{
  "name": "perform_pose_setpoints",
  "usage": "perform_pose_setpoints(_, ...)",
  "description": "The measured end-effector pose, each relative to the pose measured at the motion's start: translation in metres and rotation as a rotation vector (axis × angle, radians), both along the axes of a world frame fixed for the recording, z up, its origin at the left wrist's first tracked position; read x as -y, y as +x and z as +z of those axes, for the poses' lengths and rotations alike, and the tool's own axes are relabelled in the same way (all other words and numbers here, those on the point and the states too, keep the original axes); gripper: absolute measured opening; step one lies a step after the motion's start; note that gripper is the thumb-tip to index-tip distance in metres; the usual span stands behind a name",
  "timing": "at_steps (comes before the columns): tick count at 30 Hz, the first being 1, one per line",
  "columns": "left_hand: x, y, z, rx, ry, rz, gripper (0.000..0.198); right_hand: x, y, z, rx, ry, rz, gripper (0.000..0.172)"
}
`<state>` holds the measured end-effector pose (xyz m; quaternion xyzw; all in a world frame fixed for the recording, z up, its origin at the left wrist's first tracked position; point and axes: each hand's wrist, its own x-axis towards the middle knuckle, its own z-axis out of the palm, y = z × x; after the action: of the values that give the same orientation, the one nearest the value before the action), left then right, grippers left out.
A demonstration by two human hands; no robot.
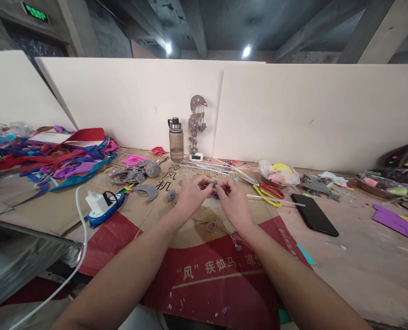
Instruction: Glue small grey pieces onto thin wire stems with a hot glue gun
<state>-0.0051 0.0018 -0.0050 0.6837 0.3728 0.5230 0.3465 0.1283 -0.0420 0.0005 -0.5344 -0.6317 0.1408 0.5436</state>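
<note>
My left hand [193,192] and my right hand [234,201] meet over the cardboard. Both sets of fingertips pinch a small grey felt piece [215,183], mostly covered by the fingers. Below them a thin grey cord [212,225] lies in loops, with a small grey bit [238,248] near its end. To the left of my left hand are a small grey ball [171,195] and a grey felt crescent [149,192]. A grey moon ornament [198,103] with pink dots and dangling pieces stands against the white board at the back.
A bottle [176,142] stands near the back board. Scissors [269,191] and a black phone [315,214] lie to the right. On the left are a blue power strip [108,211] with a white cable [84,243], grey yarn [153,168] and coloured fabric strips [76,167].
</note>
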Motion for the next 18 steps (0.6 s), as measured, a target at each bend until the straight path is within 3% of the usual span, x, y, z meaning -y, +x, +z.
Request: perform_pose_setpoints(18, 0.014, 0.003, 0.012, 0.044, -0.092, -0.002, 0.009, 0.003, -0.002, 0.006, 0.051, -0.056, -0.097, 0.018)
